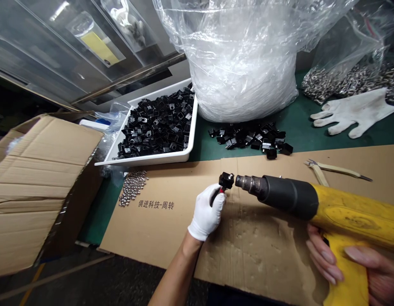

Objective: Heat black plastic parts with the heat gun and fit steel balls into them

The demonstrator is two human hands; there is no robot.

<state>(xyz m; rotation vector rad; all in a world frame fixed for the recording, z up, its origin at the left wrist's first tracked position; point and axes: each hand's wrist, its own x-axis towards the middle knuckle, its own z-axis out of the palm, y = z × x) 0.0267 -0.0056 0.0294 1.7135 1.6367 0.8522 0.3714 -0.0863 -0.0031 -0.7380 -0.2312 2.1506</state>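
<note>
My left hand (205, 212), in a white glove, is closed and holds up a small black plastic part (225, 180) with a metal tip on its right side. Something dark with a red bit shows between the fingers below the part; its kind is hidden. My bare right hand (352, 259) is wrapped round the handle of a yellow heat gun (352, 212). The gun's stepped metal nozzle (250, 184) points left at the metal tip, a small gap away from it.
A white tray (152, 160) full of black parts stands behind, near a pile of black parts (257, 138). Small metal pieces (133, 187) lie in rows on the cardboard (165, 238). Pliers (337, 170), a glove (356, 112), plastic bags (241, 63) and a carton (34, 182) surround the area.
</note>
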